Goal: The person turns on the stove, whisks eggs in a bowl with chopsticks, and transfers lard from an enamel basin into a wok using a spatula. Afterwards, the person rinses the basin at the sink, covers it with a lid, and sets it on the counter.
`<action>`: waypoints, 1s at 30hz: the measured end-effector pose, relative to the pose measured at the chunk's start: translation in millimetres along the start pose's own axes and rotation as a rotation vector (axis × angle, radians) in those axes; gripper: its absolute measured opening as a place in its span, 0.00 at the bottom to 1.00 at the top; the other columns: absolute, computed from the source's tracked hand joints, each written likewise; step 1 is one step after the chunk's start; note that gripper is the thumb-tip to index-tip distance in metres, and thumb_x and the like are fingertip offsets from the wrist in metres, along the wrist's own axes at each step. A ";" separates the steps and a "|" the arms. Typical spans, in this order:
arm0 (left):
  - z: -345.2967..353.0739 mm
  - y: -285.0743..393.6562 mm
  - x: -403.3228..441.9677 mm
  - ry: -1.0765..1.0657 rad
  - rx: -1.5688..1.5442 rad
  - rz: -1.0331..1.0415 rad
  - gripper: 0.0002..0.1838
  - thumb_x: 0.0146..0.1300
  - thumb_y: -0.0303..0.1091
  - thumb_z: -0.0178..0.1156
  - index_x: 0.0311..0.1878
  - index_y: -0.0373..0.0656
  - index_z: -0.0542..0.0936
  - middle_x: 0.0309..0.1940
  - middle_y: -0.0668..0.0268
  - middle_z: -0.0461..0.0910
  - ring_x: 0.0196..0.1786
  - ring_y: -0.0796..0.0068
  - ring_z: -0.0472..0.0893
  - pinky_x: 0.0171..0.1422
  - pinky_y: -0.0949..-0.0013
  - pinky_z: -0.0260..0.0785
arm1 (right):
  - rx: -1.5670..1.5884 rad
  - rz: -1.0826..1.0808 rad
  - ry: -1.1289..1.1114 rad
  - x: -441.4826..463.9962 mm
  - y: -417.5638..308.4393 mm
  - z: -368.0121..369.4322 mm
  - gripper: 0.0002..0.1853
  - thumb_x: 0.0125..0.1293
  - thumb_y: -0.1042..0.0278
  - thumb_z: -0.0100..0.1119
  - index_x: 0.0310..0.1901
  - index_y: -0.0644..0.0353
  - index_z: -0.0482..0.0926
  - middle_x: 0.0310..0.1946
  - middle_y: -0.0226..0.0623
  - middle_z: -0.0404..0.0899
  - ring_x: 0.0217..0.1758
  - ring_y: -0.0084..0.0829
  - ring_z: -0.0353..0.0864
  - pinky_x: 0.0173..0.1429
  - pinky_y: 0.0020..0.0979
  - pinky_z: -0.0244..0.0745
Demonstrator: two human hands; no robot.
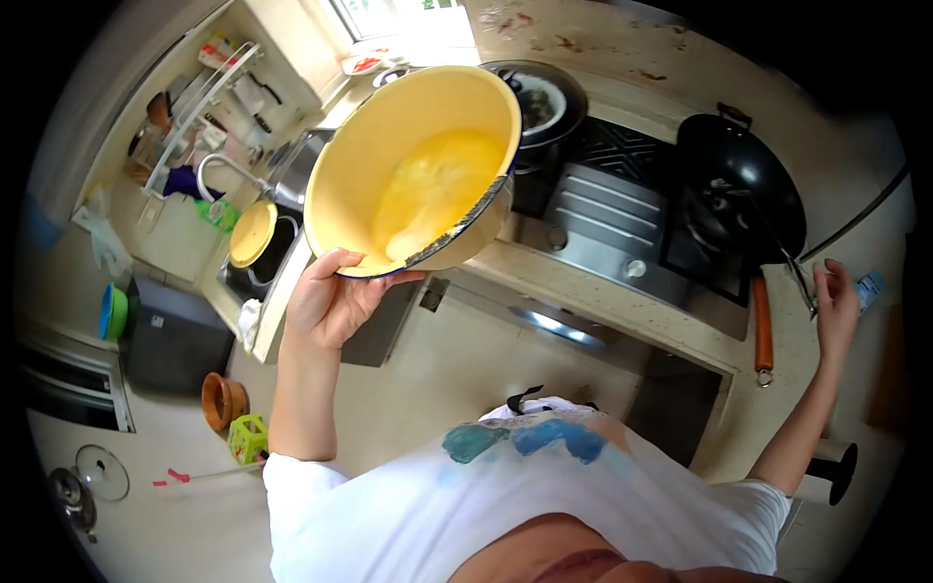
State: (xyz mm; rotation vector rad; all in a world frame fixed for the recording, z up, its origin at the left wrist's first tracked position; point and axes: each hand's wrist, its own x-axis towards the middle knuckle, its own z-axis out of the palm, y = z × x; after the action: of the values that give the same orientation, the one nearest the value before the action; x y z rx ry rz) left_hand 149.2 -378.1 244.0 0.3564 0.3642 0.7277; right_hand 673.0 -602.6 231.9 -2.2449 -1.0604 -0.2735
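My left hand (pixel 335 303) is closed on the rim of a yellow enamel basin (pixel 342 185) with a dark, chipped edge. The basin is tilted towards me, and yellow liquid like beaten egg (pixel 437 180) lies in it. To the right, my right hand (pixel 838 306) is beside the end of a thin metal utensil handle (pixel 797 277) that leads into a black wok (pixel 753 160). Its fingers are loosely bent and a little apart, and I see no grip around the handle. The utensil's head is unclear in the dark wok.
A gas stove (pixel 607 214) carries the wok, whose wooden handle (pixel 763 325) juts over the counter. Behind the basin sits a dark pan (pixel 573 97) with a white dish inside. A sink faucet (pixel 228 165), a yellow lid (pixel 255 233) and a knife rack (pixel 199 117) are on the left.
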 end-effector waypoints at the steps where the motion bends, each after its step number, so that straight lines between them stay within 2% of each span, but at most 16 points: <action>1: -11.7 7.4 -16.3 0.031 0.014 0.033 0.25 0.56 0.24 0.40 0.55 0.21 0.50 0.51 0.30 0.58 0.52 0.33 0.64 0.42 0.66 0.78 | 0.147 -0.046 -0.010 -9.9 -12.7 2.9 0.15 0.59 0.64 0.55 0.44 0.65 0.72 0.25 0.29 0.72 0.27 0.16 0.67 0.32 0.18 0.63; 2: -20.0 12.5 -32.6 0.047 0.016 0.046 0.25 0.56 0.24 0.40 0.55 0.21 0.50 0.51 0.30 0.58 0.52 0.33 0.64 0.42 0.66 0.78 | 0.159 -0.053 -0.024 -22.4 -31.9 6.6 0.15 0.59 0.64 0.55 0.44 0.65 0.72 0.25 0.29 0.72 0.27 0.16 0.67 0.32 0.18 0.63; 4: -36.5 23.3 -66.8 0.109 -0.024 0.103 0.25 0.55 0.24 0.40 0.55 0.21 0.49 0.50 0.31 0.58 0.52 0.32 0.63 0.41 0.66 0.78 | 0.477 -0.071 -0.166 -52.4 -86.2 12.8 0.12 0.59 0.66 0.54 0.41 0.65 0.72 0.23 0.26 0.70 0.28 0.16 0.68 0.34 0.18 0.64; 6: -63.5 34.6 -98.3 0.133 -0.033 0.150 0.26 0.54 0.23 0.39 0.56 0.21 0.49 0.50 0.31 0.59 0.52 0.31 0.62 0.41 0.66 0.78 | 0.658 -0.043 -0.356 -75.8 -121.6 28.2 0.09 0.58 0.70 0.55 0.39 0.65 0.73 0.22 0.23 0.68 0.28 0.13 0.66 0.34 0.16 0.63; 8: -83.3 40.7 -130.1 0.171 -0.092 0.203 0.26 0.54 0.23 0.39 0.56 0.22 0.50 0.49 0.32 0.60 0.51 0.31 0.63 0.41 0.66 0.78 | 0.737 -0.046 -0.454 -99.3 -158.1 48.9 0.08 0.57 0.73 0.55 0.38 0.65 0.73 0.21 0.22 0.68 0.27 0.12 0.66 0.34 0.15 0.63; 12: -125.9 42.3 -190.9 0.325 -0.037 0.391 0.25 0.53 0.22 0.39 0.56 0.24 0.51 0.50 0.37 0.62 0.49 0.31 0.66 0.42 0.65 0.78 | 0.773 -0.140 -0.752 -138.4 -214.6 101.6 0.06 0.52 0.76 0.56 0.33 0.65 0.74 0.20 0.23 0.69 0.23 0.11 0.66 0.29 0.14 0.61; 15: -153.4 40.2 -232.6 0.418 -0.064 0.471 0.24 0.54 0.23 0.39 0.56 0.26 0.53 0.50 0.42 0.64 0.48 0.38 0.69 0.43 0.63 0.77 | 0.698 -0.207 -0.964 -160.9 -252.2 140.4 0.04 0.51 0.76 0.58 0.27 0.64 0.73 0.16 0.23 0.69 0.19 0.11 0.64 0.24 0.14 0.58; 17: -166.4 35.1 -253.5 0.494 -0.054 0.531 0.24 0.55 0.23 0.38 0.56 0.27 0.54 0.50 0.44 0.64 0.46 0.44 0.72 0.44 0.63 0.77 | 0.713 -0.239 -1.102 -169.7 -271.0 170.3 0.06 0.49 0.76 0.59 0.22 0.63 0.71 0.13 0.24 0.69 0.16 0.11 0.63 0.20 0.16 0.57; 20: -180.6 27.1 -277.5 0.560 -0.148 0.635 0.23 0.55 0.23 0.39 0.56 0.27 0.55 0.50 0.44 0.65 0.46 0.43 0.72 0.44 0.64 0.77 | 0.713 -0.330 -1.231 -182.8 -310.0 211.7 0.07 0.49 0.77 0.59 0.20 0.63 0.70 0.12 0.25 0.69 0.15 0.12 0.63 0.19 0.16 0.56; 24: -196.8 23.1 -293.0 0.561 -0.249 0.696 0.23 0.54 0.23 0.40 0.55 0.27 0.57 0.47 0.45 0.67 0.44 0.46 0.73 0.44 0.64 0.77 | 0.703 -0.459 -1.275 -188.4 -370.7 273.0 0.09 0.51 0.75 0.60 0.19 0.63 0.70 0.11 0.26 0.69 0.15 0.13 0.64 0.18 0.17 0.56; 25: -202.1 23.7 -294.9 0.595 -0.237 0.726 0.22 0.54 0.23 0.40 0.54 0.26 0.58 0.47 0.46 0.67 0.44 0.47 0.74 0.44 0.64 0.77 | 0.677 -0.512 -1.301 -188.2 -387.9 285.5 0.10 0.54 0.74 0.59 0.20 0.62 0.69 0.14 0.26 0.70 0.17 0.13 0.67 0.20 0.15 0.61; 26: -207.1 24.4 -296.5 0.605 -0.242 0.751 0.22 0.54 0.23 0.40 0.54 0.26 0.58 0.47 0.46 0.67 0.44 0.47 0.74 0.44 0.64 0.77 | 0.680 -0.535 -1.317 -188.9 -404.0 298.7 0.10 0.54 0.74 0.59 0.20 0.62 0.69 0.14 0.26 0.70 0.17 0.13 0.67 0.20 0.15 0.61; 28: -215.3 30.2 -298.3 0.626 -0.278 0.765 0.22 0.54 0.23 0.40 0.54 0.26 0.58 0.47 0.46 0.68 0.44 0.48 0.73 0.43 0.65 0.77 | 0.712 -0.557 -1.332 -190.7 -436.9 326.3 0.12 0.56 0.70 0.58 0.20 0.63 0.70 0.13 0.27 0.70 0.17 0.14 0.68 0.21 0.16 0.63; 29: -217.1 34.2 -297.5 0.662 -0.308 0.786 0.22 0.54 0.24 0.41 0.54 0.26 0.58 0.46 0.46 0.68 0.44 0.48 0.73 0.42 0.66 0.77 | 0.713 -0.523 -1.360 -189.6 -453.9 337.8 0.14 0.57 0.64 0.58 0.22 0.66 0.72 0.14 0.31 0.73 0.17 0.18 0.71 0.22 0.21 0.66; 30: -221.9 37.3 -288.4 0.678 -0.304 0.811 0.22 0.54 0.24 0.41 0.54 0.26 0.58 0.46 0.46 0.68 0.44 0.48 0.73 0.42 0.66 0.77 | 0.728 -0.542 -1.380 -184.6 -465.2 360.5 0.14 0.57 0.64 0.58 0.22 0.66 0.72 0.14 0.31 0.73 0.17 0.18 0.71 0.22 0.21 0.66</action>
State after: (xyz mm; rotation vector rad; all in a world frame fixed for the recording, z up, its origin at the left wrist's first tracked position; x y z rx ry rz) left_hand -168.8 -511.5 122.0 -0.0675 0.7503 1.6884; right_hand 174.2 -271.4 83.6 -1.2247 -1.9559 1.4047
